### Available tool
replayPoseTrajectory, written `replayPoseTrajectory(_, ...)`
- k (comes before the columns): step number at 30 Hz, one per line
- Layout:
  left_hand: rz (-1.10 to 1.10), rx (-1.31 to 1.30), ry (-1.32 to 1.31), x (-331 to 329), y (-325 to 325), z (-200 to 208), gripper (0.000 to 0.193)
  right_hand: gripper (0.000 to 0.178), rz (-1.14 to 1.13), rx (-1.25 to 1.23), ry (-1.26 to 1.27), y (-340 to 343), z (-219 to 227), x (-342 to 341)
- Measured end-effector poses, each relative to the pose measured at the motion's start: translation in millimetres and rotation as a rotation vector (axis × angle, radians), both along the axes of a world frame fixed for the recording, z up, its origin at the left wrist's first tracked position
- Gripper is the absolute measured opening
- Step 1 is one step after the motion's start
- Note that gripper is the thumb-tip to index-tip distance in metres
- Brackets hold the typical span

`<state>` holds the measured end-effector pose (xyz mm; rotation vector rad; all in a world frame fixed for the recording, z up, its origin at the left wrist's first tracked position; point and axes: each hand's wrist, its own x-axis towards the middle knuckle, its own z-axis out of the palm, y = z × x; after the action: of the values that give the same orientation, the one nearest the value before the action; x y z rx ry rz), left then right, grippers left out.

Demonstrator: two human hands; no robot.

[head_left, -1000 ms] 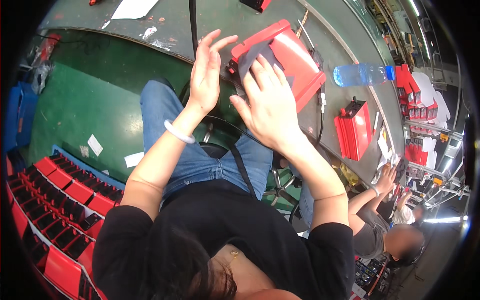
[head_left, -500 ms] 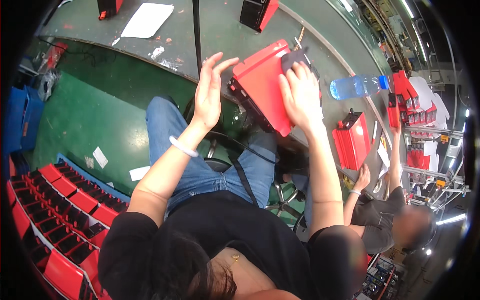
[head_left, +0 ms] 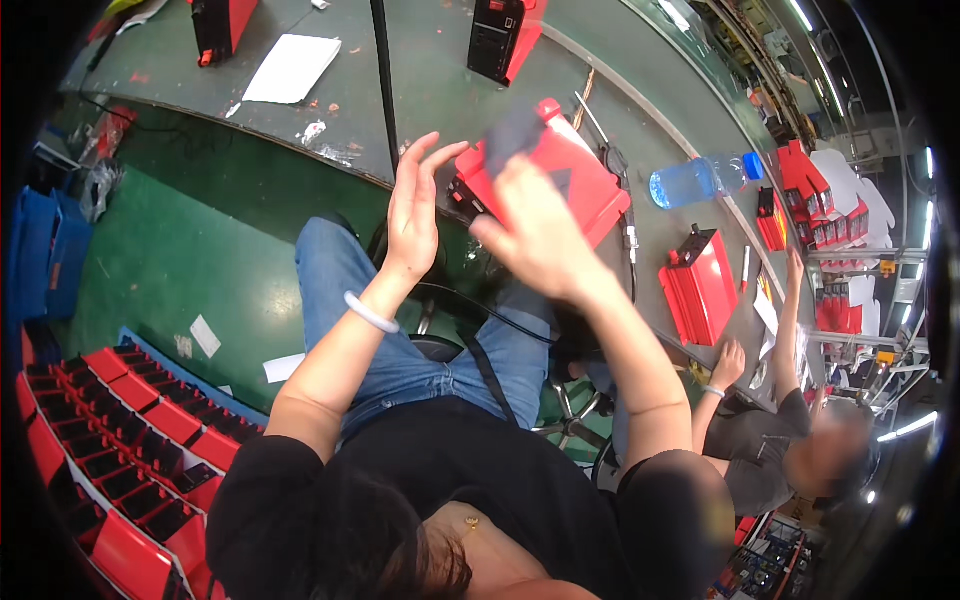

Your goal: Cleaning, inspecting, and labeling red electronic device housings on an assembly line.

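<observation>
A red box-shaped device with black end panels [head_left: 594, 188] lies on the workbench in front of me, one black end towards my left hand. My right hand [head_left: 541, 235] is over its upper face, gripping a dark grey cloth [head_left: 512, 138]; hand and cloth are smeared by motion. My left hand [head_left: 412, 218] is raised beside the device's left end, fingers stretched and apart, holding nothing. Whether its fingertips touch the device I cannot tell.
A water bottle [head_left: 700, 182], a black cable [head_left: 631, 235] and another red device [head_left: 700, 288] are to the right, near a co-worker's hand [head_left: 728, 364]. White paper [head_left: 292, 69] and further red devices lie farther back. Rows of red-and-black devices [head_left: 150, 440] stand at lower left.
My right hand has swept the cloth leftward across the red device's top. The device's outline has shifted, as if turned. My left hand stays nearly in place.
</observation>
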<state>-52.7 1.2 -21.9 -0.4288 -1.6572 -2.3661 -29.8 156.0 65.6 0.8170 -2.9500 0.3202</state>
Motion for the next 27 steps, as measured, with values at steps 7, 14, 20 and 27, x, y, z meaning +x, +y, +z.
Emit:
replayPoseTrajectory(7,-0.012,-0.034,0.033,-3,-1,2,0.048,0.064,-0.144,0.02,0.036,12,-6,-19)
replayPoseTrajectory(14,-0.05,0.005,-0.063,7,1,11,0.047,0.052,-0.095,0.01,0.149,20,-6,-18)
replayPoseTrajectory(20,-0.006,-0.059,-0.091,6,4,6,0.044,0.046,-0.095,-0.018,0.221,22,-6,-25)
replayPoseTrajectory(27,0.065,-0.065,-0.071,4,3,8,0.042,0.038,0.204,-0.059,0.027,-2,4,-14)
